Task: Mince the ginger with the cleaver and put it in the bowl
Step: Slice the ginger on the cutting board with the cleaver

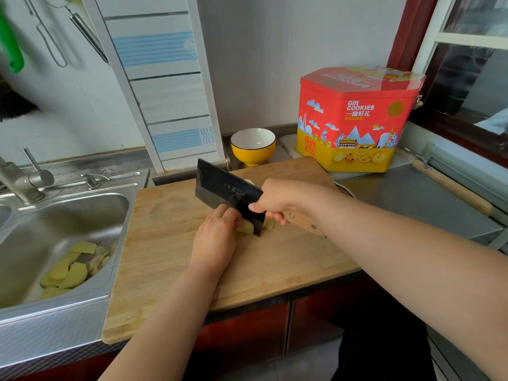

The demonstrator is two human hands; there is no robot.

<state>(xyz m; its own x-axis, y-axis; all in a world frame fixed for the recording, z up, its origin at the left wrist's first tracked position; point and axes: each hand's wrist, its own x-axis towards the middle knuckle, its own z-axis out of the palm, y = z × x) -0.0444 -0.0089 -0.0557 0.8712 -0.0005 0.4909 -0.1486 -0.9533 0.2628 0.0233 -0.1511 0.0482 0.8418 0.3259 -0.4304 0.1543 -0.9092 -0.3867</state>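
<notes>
A pale yellow piece of ginger (246,227) lies in the middle of the wooden cutting board (170,259). My left hand (217,237) holds it down with curled fingers against the left face of the blade. My right hand (277,200) grips the wooden handle of the dark cleaver (225,188), whose edge rests on the board through the ginger. A cut slice (268,224) lies to the right of the blade. The yellow bowl (253,145), white inside, stands beyond the far edge of the board.
A steel sink (55,243) at the left holds several yellow peel pieces (74,268), with a tap (19,182) behind it. A red and yellow cookie tin (354,119) stands at the back right. Steel counter (412,202) lies to the right.
</notes>
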